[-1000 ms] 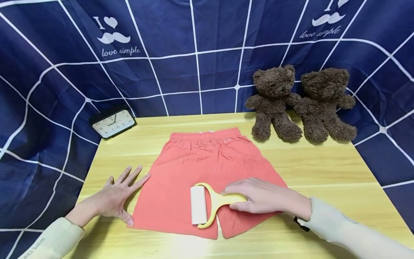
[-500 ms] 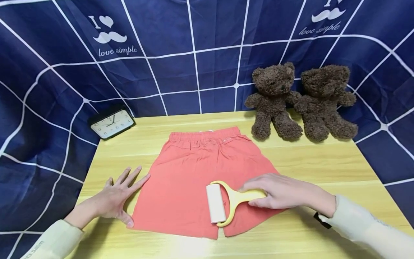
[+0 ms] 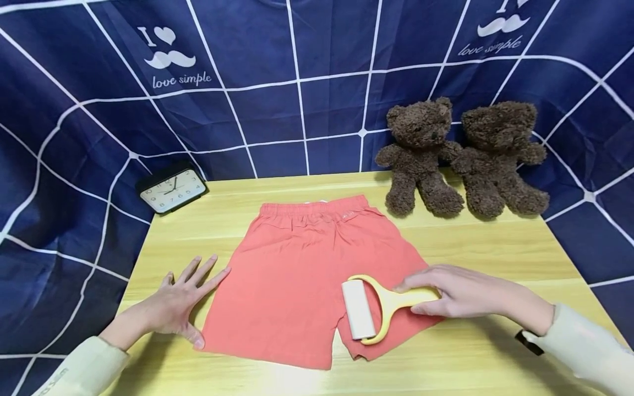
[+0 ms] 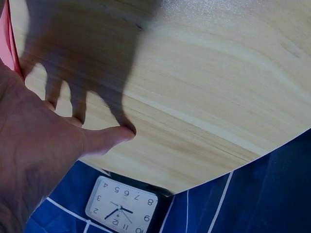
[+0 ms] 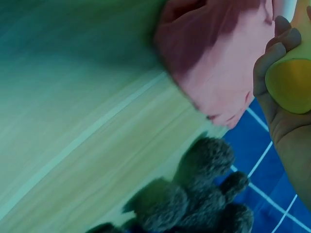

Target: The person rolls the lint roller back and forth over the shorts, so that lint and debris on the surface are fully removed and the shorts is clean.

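Observation:
Coral shorts [image 3: 287, 286] lie spread on the wooden table, waistband toward the back. My right hand [image 3: 460, 291] grips the yellow handle of a lint roller [image 3: 359, 309], whose white cylinder rests on the right leg of the shorts. In the right wrist view, fingers curl round the rounded end of the yellow handle [image 5: 291, 87]. At the left edge of the shorts my left hand [image 3: 178, 302] lies with fingers spread, its thumb and a fingertip touching the cloth. The left wrist view shows the same hand [image 4: 43, 141] over the table, with only a strip of the shorts visible.
A black-framed alarm clock [image 3: 173, 190] stands at the table's back left. Two brown teddy bears [image 3: 421, 157] sit at the back right. Blue cloth with white grid lines [image 3: 267, 110] hangs behind and at both sides of the wooden table [image 3: 495, 258].
My right hand has drawn the lint roller rightward, from the middle of the shorts onto the right leg. The hem of that leg is now slightly bunched. My left hand stays put.

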### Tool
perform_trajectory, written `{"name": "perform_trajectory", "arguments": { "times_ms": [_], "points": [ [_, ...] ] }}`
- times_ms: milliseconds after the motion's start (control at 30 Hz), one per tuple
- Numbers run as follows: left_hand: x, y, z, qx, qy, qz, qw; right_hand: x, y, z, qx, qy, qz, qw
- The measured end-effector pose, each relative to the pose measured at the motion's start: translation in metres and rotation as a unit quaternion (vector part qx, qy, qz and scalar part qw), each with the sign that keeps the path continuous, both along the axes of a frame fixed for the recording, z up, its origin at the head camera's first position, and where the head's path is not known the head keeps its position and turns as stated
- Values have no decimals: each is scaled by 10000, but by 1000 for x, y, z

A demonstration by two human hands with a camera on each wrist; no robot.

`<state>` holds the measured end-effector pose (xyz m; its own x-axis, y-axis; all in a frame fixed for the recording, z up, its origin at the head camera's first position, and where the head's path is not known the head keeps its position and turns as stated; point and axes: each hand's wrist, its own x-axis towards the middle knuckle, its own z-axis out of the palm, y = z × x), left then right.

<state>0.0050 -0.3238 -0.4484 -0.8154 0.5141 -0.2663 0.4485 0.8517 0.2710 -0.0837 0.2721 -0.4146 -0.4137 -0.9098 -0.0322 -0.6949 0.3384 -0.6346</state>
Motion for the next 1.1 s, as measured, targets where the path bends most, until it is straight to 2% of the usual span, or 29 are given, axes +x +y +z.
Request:
{"name": "perform_trajectory", "arguments": {
  "times_ms": [167, 367, 467, 700, 800, 933, 1000, 1100],
  "points": [
    [1, 1, -2, -70, -66, 76, 9999, -1, 19, 4, -80, 170, -10, 9998],
    [2, 2, -1, -52, -164, 125, 9998, -2, 43, 5, -145, 639, -23, 9978],
    [2, 0, -1, -54, -98, 97, 9999, -2, 50, 6, -118, 811, -61, 9966],
    [2, -3, -3, 61, 211, -55, 9997, -6, 62, 11, -48, 922, -105, 9957],
    [1, -2, -2, 7, 143, -40, 9999, -9, 68, 14, -1, 1036, -133, 9945],
    [0, 0, 0, -48, -6, 13, 10000, -14, 76, 17, 19, 858, -57, 9963],
    [0, 0, 1, -48, -19, 16, 10000, -16, 83, 17, 23, 695, -45, 9976],
    [-1, 0, 0, -36, 12, -8, 10000, -17, 97, 17, 85, 663, -137, 9977]
  ]
}}
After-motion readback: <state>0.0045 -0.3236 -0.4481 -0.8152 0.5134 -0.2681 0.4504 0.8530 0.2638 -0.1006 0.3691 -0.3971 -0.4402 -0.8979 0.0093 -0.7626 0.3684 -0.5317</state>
